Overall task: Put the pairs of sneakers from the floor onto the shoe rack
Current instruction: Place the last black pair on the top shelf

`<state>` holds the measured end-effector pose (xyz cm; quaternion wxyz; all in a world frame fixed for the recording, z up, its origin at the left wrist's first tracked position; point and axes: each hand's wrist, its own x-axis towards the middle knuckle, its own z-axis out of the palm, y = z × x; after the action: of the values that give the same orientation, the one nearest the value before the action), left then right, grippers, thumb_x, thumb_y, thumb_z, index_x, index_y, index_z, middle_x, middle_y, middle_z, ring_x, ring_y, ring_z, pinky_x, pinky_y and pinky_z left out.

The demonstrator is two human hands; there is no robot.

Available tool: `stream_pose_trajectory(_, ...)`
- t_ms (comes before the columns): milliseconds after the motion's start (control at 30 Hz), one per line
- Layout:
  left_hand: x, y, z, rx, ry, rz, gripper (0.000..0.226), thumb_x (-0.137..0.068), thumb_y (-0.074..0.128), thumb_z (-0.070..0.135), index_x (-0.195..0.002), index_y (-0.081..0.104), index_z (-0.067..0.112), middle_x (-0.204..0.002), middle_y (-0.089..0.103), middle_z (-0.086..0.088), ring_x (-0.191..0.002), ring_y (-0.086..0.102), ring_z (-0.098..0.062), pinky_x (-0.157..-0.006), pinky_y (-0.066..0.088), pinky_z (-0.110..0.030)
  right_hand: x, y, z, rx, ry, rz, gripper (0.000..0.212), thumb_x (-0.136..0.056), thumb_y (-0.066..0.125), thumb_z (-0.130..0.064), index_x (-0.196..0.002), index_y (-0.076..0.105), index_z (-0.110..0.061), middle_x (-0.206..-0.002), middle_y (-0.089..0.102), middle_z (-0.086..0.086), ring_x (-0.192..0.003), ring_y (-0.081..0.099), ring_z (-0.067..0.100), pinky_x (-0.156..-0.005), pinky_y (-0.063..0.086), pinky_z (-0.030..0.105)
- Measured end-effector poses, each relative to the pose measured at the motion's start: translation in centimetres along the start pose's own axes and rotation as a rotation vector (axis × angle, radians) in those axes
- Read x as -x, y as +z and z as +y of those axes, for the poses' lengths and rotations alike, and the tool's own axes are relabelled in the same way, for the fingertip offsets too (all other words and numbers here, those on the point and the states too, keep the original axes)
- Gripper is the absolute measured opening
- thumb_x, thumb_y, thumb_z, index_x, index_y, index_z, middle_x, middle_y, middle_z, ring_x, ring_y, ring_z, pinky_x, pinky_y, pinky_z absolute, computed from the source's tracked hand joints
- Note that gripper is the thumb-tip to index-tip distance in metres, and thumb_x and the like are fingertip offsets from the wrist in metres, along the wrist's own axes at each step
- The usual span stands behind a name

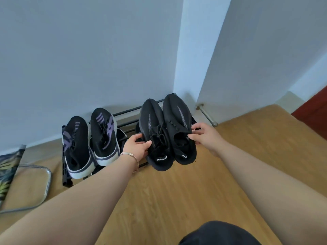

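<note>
The fingers (144,143) of the left hand (135,146) are curled around the side of one all-black sneaker (155,131), with the thumb pressed on its top near the laces. The fingers (192,137) of the right hand (206,137) are closed on the side of the other all-black sneaker (178,124), with the thumb hooked on the edge of its opening. So each hand grips one shoe.

The two black sneakers are side by side and touching, toes pointing at the wall (88,59). They are at the right end of the shoe rack (127,112), over its top bars. I cannot tell if they rest on the bars or are held just above them. Their heels stick out past the front of the rack, over the wood floor (159,200).

A pair of black sneakers with purple stripes and white soles (90,140) sits on the left end of the rack, toes to the wall too. There is a gap between this pair and the black pair, where the bare bars show.

A thin bracelet (131,156) is on the left wrist. To the left of the rack, on the floor, is a bent shiny metal tube (44,184) and a piece of cloth with a leaf print (8,167). To the right of the rack, low on the wall corner, a metal door stop (207,114) sticks out.
</note>
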<state>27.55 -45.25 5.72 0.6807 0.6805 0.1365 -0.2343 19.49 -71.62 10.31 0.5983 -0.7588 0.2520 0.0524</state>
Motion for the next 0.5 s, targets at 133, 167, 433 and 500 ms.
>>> stream_pose_trajectory(133, -2.2, 0.1, 1.1, 0.1, -0.029, 0.063, 0.054, -0.086, 0.071, -0.001, -0.135, 0.051, 0.008, -0.111, 0.071, -0.023, -0.102, 0.071, -0.037, -0.092, 0.057, -0.052, -4.0, 1.0, -2.4, 0.043, -0.014, -0.044, 0.024, -0.084, 0.078, -0.018, -0.101, 0.064, -0.029, -0.109, 0.071, 0.003, -0.094, 0.073, 0.023, -0.082, 0.059, 0.036)
stream_pose_trajectory(167, -2.8, 0.1, 1.2, 0.117, -0.036, 0.079, 0.053, -0.086, 0.071, -0.002, -0.135, 0.051, 0.008, -0.111, 0.071, -0.023, -0.101, 0.071, -0.037, -0.092, 0.057, -0.053, -5.2, 1.3, -2.9, 0.056, -0.009, -0.061, 0.024, -0.085, 0.078, -0.017, -0.101, 0.064, -0.027, -0.109, 0.072, 0.004, -0.093, 0.073, 0.024, -0.082, 0.06, 0.036)
stream_pose_trajectory(433, -7.7, 0.5, 1.4, 0.107, -0.091, 0.165, 0.058, -0.084, 0.073, 0.0, -0.137, 0.052, 0.011, -0.117, 0.069, -0.021, -0.104, 0.069, -0.037, -0.09, 0.058, -0.052, -11.7, 2.1, -3.3, 0.105, 0.038, -0.112, 0.028, -0.087, 0.078, -0.014, -0.11, 0.064, -0.021, -0.118, 0.069, 0.01, -0.104, 0.071, 0.028, -0.098, 0.057, 0.044)
stream_pose_trajectory(500, -8.5, 0.5, 1.6, 0.104, -0.097, 0.179, 0.057, -0.084, 0.073, 0.001, -0.137, 0.052, 0.011, -0.116, 0.069, -0.021, -0.104, 0.069, -0.037, -0.091, 0.058, -0.052, -12.7, 2.1, -2.9, 0.061, 0.058, -0.133, 0.025, -0.088, 0.077, -0.012, -0.108, 0.065, -0.021, -0.116, 0.071, 0.01, -0.102, 0.072, 0.027, -0.095, 0.059, 0.042)
